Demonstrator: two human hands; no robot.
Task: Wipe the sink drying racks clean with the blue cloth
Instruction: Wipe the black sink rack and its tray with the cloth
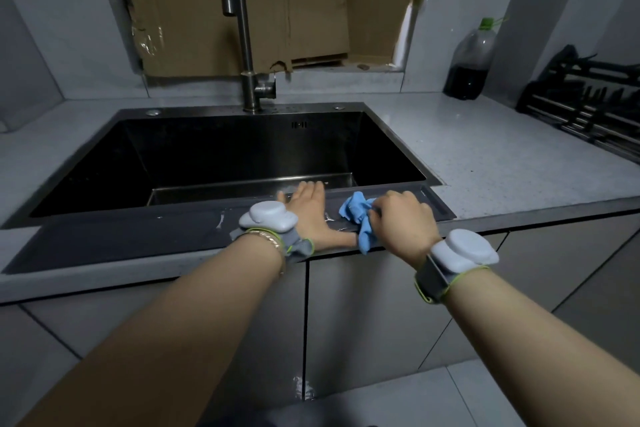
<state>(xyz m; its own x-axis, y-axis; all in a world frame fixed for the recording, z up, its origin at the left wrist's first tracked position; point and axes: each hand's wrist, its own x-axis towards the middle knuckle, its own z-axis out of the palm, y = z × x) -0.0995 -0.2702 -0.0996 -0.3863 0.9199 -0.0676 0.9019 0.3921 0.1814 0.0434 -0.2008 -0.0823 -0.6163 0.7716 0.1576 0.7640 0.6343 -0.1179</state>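
The left hand (308, 215) lies flat with its fingers spread, palm down on the dark grey flat strip (138, 239) that runs along the near edge of the sink; its fingertips reach over the strip's far edge towards the basin, and its thumb points right along the strip's near lip. A pale grey rounded sensor pod on a grey strap (268, 218) sits on that wrist, beside a gold bracelet (268, 239). Beyond the fingertips opens the deep black rectangular steel sink (221, 152), with the tall brushed-steel tap (247, 55) rising behind it in front of taped brown cardboard (294, 3).

Just right of the left thumb, the crumpled blue cloth (358, 218) rests on the same strip, one corner hanging over the near lip. The right hand (403, 222) is curled closed around the cloth's right side, knuckles up, pressing it to the strip. Far to this hand's right, on the speckled grey counter (485, 163), stand a clear plastic bottle of dark liquid with a green cap (471, 62) and a black slatted drying rack (588, 104)
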